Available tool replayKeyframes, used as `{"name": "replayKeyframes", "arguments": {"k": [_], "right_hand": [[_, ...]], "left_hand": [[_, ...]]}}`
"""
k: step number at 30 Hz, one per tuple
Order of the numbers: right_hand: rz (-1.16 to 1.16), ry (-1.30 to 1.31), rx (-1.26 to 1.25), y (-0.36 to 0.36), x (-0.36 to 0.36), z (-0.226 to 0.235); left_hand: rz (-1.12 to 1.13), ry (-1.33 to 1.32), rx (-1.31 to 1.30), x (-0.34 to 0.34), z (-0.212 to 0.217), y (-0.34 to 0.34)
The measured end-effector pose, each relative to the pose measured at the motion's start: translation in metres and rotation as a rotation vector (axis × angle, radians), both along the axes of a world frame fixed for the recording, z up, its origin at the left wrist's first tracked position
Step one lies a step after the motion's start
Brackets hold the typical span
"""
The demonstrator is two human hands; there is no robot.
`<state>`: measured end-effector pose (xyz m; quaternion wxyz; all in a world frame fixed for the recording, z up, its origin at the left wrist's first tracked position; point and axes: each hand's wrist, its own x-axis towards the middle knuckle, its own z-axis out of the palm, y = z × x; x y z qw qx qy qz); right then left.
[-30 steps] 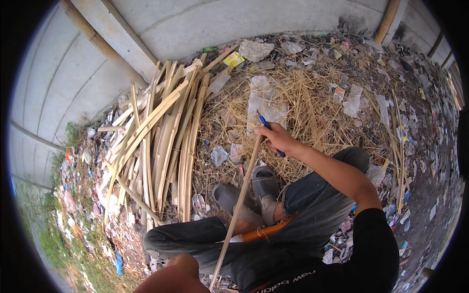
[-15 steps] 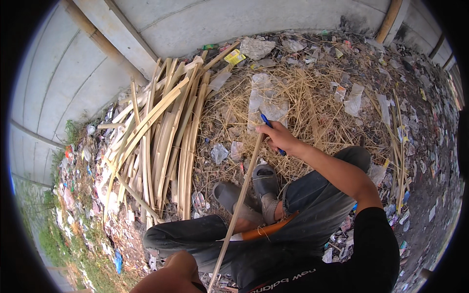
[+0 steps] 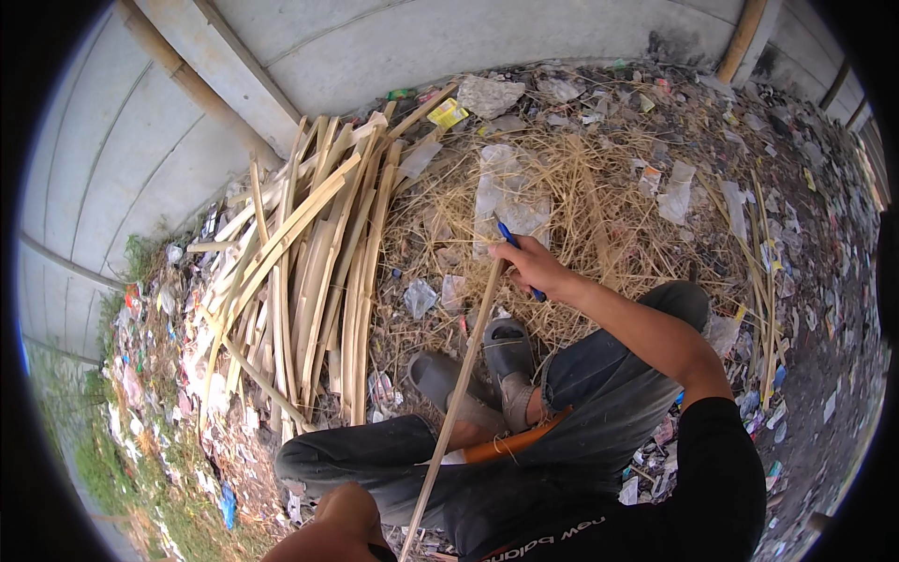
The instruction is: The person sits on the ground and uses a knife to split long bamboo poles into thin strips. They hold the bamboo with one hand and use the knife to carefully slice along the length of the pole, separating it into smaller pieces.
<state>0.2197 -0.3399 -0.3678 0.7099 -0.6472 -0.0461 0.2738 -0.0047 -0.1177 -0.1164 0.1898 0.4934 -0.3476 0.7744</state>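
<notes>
My right hand (image 3: 536,268) is closed around a small knife with a blue handle (image 3: 507,233); its short blade points away from me. The far end of a long, thin bamboo strip (image 3: 456,406) meets the fingers of that same hand, next to the knife. From there the strip slants down between my legs to the lower edge of the picture. Of my left arm (image 3: 337,526) only a bent part shows at the bottom. The left hand itself is out of sight. An orange-brown object (image 3: 513,438) lies across my lap, below the sandals.
A heap of split bamboo strips (image 3: 314,253) lies to the left, against a grey wall (image 3: 487,33). Straw-like shavings (image 3: 599,201) and a clear plastic sheet (image 3: 506,178) cover the ground ahead. More thin strips (image 3: 763,290) lie on the right amid scattered litter. My sandals (image 3: 510,348) are close by.
My right hand, with the knife, has shifted very slightly toward me. The left arm has moved a little to the right. The bamboo strip keeps nearly the same slant.
</notes>
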Motion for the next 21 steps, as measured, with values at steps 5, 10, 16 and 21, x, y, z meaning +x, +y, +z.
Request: {"name": "replayKeyframes", "arguments": {"k": [5, 10, 16, 21], "right_hand": [[-0.005, 0.009, 0.007, 0.000, 0.000, -0.003], [-0.003, -0.003, 0.002, -0.002, -0.001, -0.002], [-0.003, -0.010, 0.007, 0.000, -0.001, -0.001], [-0.046, -0.004, -0.023, -0.001, 0.000, -0.009]], "left_hand": [[-0.036, -0.030, -0.017, 0.002, 0.004, -0.002], [-0.067, -0.069, -0.072, 0.007, 0.010, -0.007], [-0.302, -0.017, -0.350, 0.022, -0.009, -0.014], [-1.048, 1.096, -0.740, 0.032, -0.101, 0.003]]}}
